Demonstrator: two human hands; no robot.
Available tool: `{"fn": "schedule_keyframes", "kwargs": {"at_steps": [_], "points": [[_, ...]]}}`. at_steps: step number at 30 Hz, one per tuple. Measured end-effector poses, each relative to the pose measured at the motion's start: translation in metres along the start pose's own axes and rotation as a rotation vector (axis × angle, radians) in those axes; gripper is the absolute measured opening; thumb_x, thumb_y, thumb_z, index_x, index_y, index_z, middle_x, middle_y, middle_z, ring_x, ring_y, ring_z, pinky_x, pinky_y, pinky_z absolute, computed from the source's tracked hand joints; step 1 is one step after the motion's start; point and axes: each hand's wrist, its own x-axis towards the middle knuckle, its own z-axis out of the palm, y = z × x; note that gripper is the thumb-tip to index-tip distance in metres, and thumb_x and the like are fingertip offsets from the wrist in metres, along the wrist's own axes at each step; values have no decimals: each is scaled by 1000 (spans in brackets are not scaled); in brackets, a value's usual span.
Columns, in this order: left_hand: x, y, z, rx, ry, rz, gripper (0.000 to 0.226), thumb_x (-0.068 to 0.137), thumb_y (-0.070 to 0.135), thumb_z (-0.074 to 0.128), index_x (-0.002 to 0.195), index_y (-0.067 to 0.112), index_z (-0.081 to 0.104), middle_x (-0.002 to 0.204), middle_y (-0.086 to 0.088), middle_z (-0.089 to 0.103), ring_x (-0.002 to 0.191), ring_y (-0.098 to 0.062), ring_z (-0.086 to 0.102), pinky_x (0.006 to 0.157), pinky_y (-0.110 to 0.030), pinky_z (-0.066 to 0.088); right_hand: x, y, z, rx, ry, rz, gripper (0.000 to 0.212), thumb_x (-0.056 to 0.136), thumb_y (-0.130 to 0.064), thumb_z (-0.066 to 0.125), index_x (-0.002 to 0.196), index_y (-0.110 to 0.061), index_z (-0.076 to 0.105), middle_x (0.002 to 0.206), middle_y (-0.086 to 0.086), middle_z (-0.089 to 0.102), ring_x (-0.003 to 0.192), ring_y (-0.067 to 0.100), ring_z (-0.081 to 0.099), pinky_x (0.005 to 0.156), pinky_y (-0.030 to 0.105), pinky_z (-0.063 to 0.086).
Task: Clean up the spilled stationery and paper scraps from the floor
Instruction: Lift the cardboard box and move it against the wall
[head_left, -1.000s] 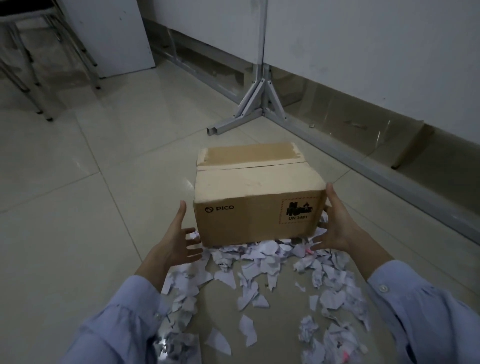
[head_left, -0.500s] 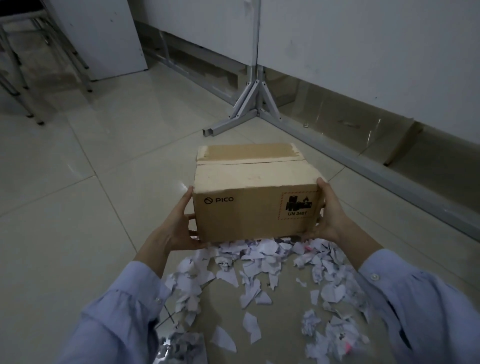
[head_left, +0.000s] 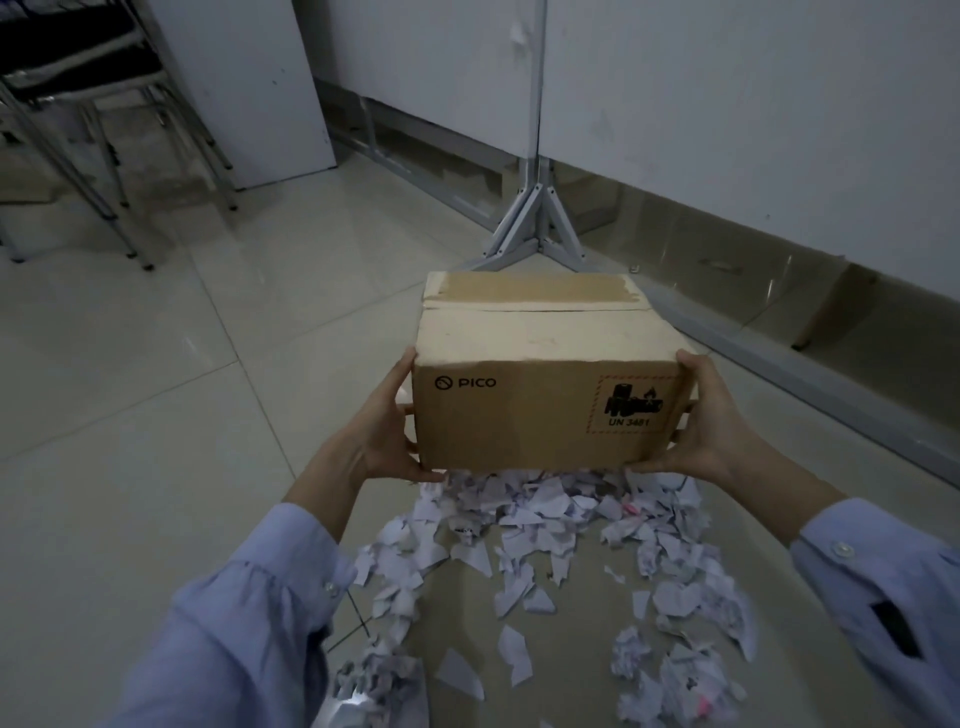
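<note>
Many torn and crumpled paper scraps (head_left: 545, 525) lie on the tiled floor (head_left: 156, 415) between the two sleeves, thickest at the box's near lower edge. Scraps look light, limp and easily scattered; best gathered by the handful, I judge. Left hand (head_left: 387, 431) and right hand (head_left: 711, 421) clasp opposite ends of the PICO cardboard box (head_left: 545, 395), thumbs on its near face. Box stiff, probably light. Whether its base touches the floor: cannot tell. Beyond stands a metal partition foot (head_left: 535, 228).
</note>
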Motion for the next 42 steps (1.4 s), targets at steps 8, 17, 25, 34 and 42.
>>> {"fn": "schedule_keyframes", "kwargs": {"at_steps": [8,17,25,34,42], "points": [[13,7,-1,-71,16,83,95,53,70,65,128,15,46,128,-25,44,115,-43,48,84,-46,51,24,-18,12,81,-69,-46,32,89,-49,48,87,-18,54,94,10,54,84,30,48,108,61,28],[8,19,15,-177,132,162,87,42,62,67,116,19,54,126,-20,46,109,-36,49,75,-38,52,45,-51,32,143,-104,-4,23,87,-42,52,90,-19,54,101,5,57,96,25,54,101,52,39],[-75,28,41,-269,188,122,68,44,56,65,106,26,59,114,-9,52,105,-28,50,96,-45,45,-19,-83,41,142,-29,86,21,89,-36,51,84,-16,53,90,4,56,90,24,57,90,49,49],[-165,64,88,-285,242,55,88,47,55,65,127,21,51,116,-11,52,101,-28,53,81,-37,54,-90,-144,44,108,46,166,19,91,-33,49,83,-16,53,94,6,52,90,24,55,87,45,49],[-213,62,93,-244,216,33,78,51,55,64,123,26,53,119,-7,56,111,-29,52,93,-43,48,-123,-158,41,55,27,245,19,91,-33,50,82,-16,51,94,5,52,88,23,55,94,46,45]]}}
